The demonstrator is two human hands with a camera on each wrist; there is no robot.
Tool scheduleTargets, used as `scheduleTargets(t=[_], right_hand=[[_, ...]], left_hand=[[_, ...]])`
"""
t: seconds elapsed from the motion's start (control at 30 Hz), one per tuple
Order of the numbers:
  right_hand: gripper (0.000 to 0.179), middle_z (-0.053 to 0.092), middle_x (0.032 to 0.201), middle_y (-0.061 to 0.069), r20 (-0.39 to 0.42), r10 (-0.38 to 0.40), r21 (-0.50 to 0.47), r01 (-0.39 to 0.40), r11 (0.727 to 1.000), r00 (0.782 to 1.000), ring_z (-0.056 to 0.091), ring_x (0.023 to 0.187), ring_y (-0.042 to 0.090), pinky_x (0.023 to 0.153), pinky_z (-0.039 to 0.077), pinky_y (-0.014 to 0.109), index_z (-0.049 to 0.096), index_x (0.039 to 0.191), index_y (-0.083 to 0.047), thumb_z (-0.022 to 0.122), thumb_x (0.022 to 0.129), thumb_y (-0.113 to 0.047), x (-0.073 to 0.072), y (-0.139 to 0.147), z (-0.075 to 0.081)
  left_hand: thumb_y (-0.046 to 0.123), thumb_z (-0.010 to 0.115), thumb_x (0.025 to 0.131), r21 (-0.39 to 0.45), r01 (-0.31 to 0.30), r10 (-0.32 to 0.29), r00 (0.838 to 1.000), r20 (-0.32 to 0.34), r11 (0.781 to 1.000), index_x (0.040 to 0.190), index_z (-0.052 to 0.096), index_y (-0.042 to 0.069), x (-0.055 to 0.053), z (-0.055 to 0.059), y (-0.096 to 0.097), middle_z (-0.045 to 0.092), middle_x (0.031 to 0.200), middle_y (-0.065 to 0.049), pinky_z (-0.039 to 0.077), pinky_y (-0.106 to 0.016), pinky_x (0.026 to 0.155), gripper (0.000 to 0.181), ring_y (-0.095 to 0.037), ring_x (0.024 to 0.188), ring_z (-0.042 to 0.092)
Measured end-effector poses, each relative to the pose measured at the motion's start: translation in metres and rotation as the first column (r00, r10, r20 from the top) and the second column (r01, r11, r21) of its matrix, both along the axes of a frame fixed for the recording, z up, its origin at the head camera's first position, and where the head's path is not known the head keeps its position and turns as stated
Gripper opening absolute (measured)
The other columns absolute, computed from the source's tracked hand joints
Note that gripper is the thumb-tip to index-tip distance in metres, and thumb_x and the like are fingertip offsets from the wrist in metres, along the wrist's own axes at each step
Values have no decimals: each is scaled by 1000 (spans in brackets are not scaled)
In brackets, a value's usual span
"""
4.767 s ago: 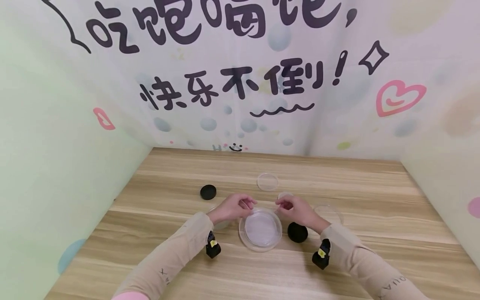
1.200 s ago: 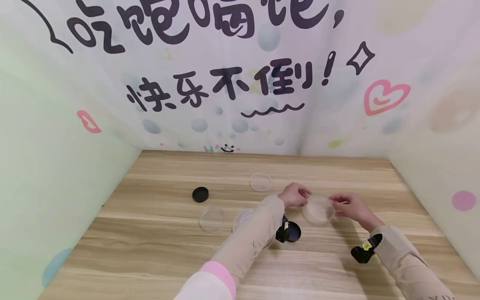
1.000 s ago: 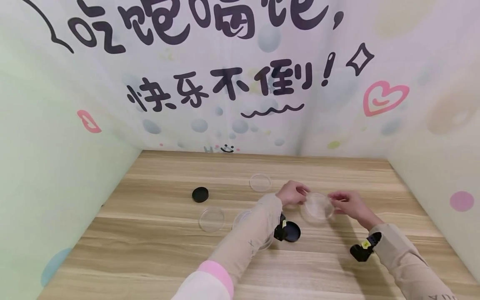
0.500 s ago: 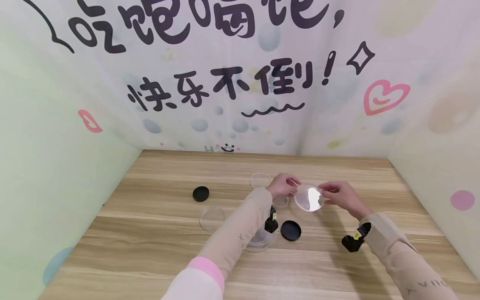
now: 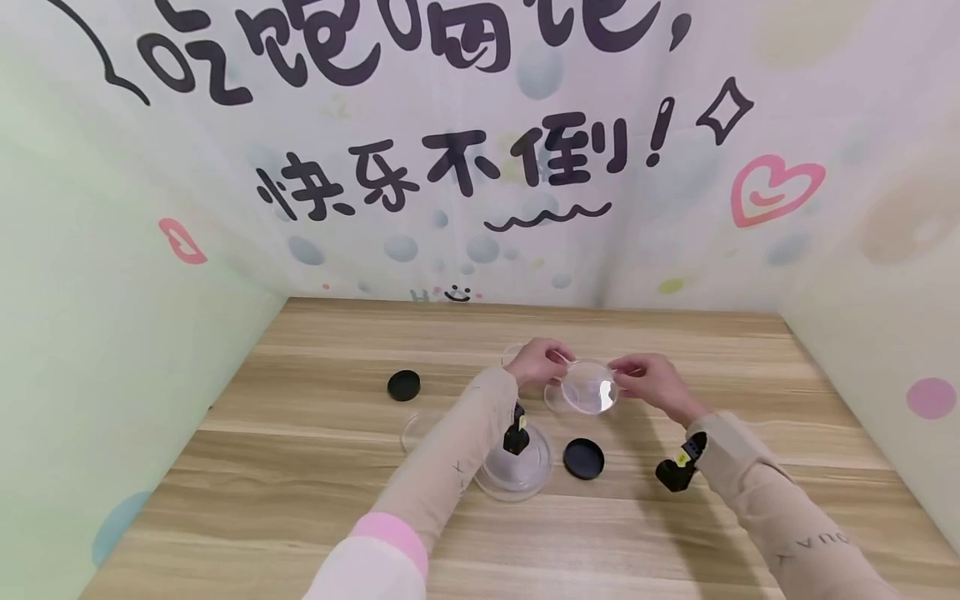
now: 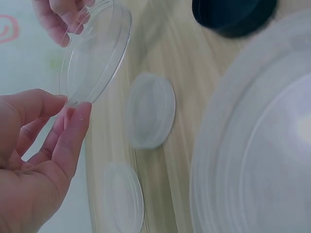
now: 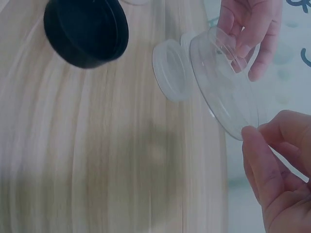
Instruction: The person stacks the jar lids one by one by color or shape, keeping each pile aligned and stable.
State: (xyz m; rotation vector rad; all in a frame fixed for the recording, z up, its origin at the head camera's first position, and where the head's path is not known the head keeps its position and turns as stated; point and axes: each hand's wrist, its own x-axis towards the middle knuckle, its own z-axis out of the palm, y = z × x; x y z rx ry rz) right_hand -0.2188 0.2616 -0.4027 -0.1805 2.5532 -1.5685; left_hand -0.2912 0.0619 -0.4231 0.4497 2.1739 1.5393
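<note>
Between both hands is a clear round plastic lid (image 5: 588, 387), raised above the table and tilted. My left hand (image 5: 540, 360) pinches its left edge between thumb and fingers. On the opposite edge, my right hand (image 5: 651, 379) pinches the rim the same way, as the right wrist view also shows. Nearer to me lie nested clear round dishes (image 5: 536, 467), partly covered by the left wrist camera. A smaller clear lid (image 6: 151, 110) lies on the table just below the held one. To the right of the nested dishes sits a black round lid (image 5: 583, 459), hollow side up.
Another black lid (image 5: 403, 385) lies at the back left of the wooden table (image 5: 300, 483). One clear disc (image 5: 414, 427) is partly hidden by my left sleeve, and a further clear disc (image 5: 512, 357) shows behind my left hand. A printed cloth (image 5: 450, 250) hangs behind the table.
Both hands have moved from the nested dishes to the right and taken hold of the clear lid there. They have lifted it and carried it back leftward, tilting it.
</note>
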Motion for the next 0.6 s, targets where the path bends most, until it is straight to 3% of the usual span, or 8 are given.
scheduleTargets(t=[0.1,0.17,0.23,0.27,0.33,0.37,0.43,0.6], right_hand=[[27,59,94,23,-17,5,1,-5,1000,1000,57,78,16,70,52,34,53,107,16,54,84,2,-3,-7,-2],[27,59,93,22,-24,9,7,-9,1000,1000,57,78,17,70,52,32,53,106,16,55,83,2,-5,-12,-3],[27,59,91,21,-29,11,8,-11,1000,1000,56,78,17,69,52,31,53,105,16,55,83,3,-7,-17,-5],[26,59,91,20,-28,8,8,-8,1000,1000,56,78,16,69,52,30,54,105,16,55,82,3,-7,-19,-5],[26,59,89,20,-26,4,5,-4,1000,1000,56,77,16,68,52,28,53,105,16,56,82,3,-8,-24,-6],[27,59,89,20,-25,6,3,-6,1000,1000,56,77,15,68,52,27,53,105,16,56,82,3,-9,-27,-6],[26,59,88,20,-21,8,4,-8,1000,1000,56,76,14,67,52,26,53,105,16,56,82,3,-9,-32,-6],[25,59,86,21,-28,40,1,-40,999,999,57,75,15,67,53,31,54,101,16,56,81,3,-10,-46,-7]], left_hand=[[-7,61,74,7,-15,15,1000,-6,1000,93,65,4,-11,-15,-4,58,82,-10,52,-27,60,22,-20,71,58],[-6,61,74,-3,-22,22,1000,-5,1000,95,65,6,-24,-31,-7,58,84,-9,52,-28,60,24,-20,73,58],[-6,60,73,24,-11,11,1000,-14,1000,94,65,6,-44,-58,-7,59,82,-8,52,-29,57,24,-19,70,59],[-8,59,74,13,-18,18,1000,4,1000,95,64,6,-47,-61,-9,59,84,-9,53,-30,58,26,-20,72,59],[-7,59,73,46,3,-2,1000,-17,999,92,65,9,-58,-76,-15,59,81,-6,53,-29,57,25,-17,70,59],[-7,58,73,66,18,-16,999,-33,998,91,65,8,-59,-77,-19,59,80,-6,53,-29,56,24,-16,68,59],[-8,58,74,64,19,-18,1000,-20,998,91,64,6,-48,-61,-27,59,80,-7,53,-29,58,23,-17,70,58],[-10,55,78,-38,-16,17,1000,15,999,104,56,-9,9,16,-50,56,94,-21,52,-36,70,26,-26,82,56]])
